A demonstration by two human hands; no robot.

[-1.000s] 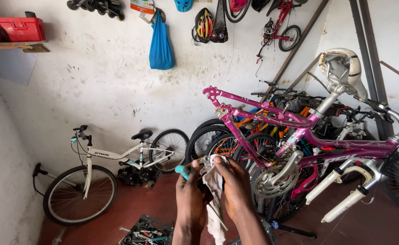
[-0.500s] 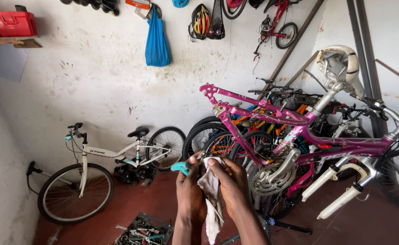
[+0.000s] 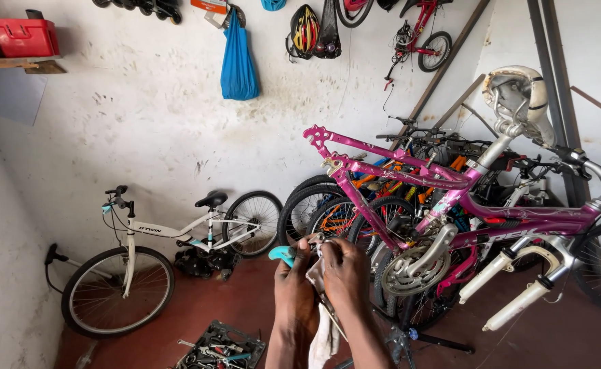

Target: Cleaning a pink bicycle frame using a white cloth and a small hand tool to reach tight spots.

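Note:
My left hand (image 3: 295, 287) and my right hand (image 3: 345, 273) are raised together in front of me. Between them they hold a dirty white rag (image 3: 322, 335) that hangs down, and a small tool with a teal handle (image 3: 283, 254) that sticks out to the left of my left hand. A small metal part seems wrapped in the rag; I cannot tell what it is. Just right of my hands a pink bicycle frame (image 3: 410, 188) stands upside down, its chainring (image 3: 413, 268) close to my right hand.
A white bicycle (image 3: 157, 239) leans on the wall at the left. Several bicycles stand packed behind the pink frame. An open toolbox (image 3: 222, 345) lies on the red floor below my hands. A blue bag (image 3: 237, 61), a helmet (image 3: 304, 29) and a small red bicycle (image 3: 420, 37) hang on the wall.
My hands stay together on the rag and tool, shifting only slightly. The view has drifted a little, so the room sits lower and further left.

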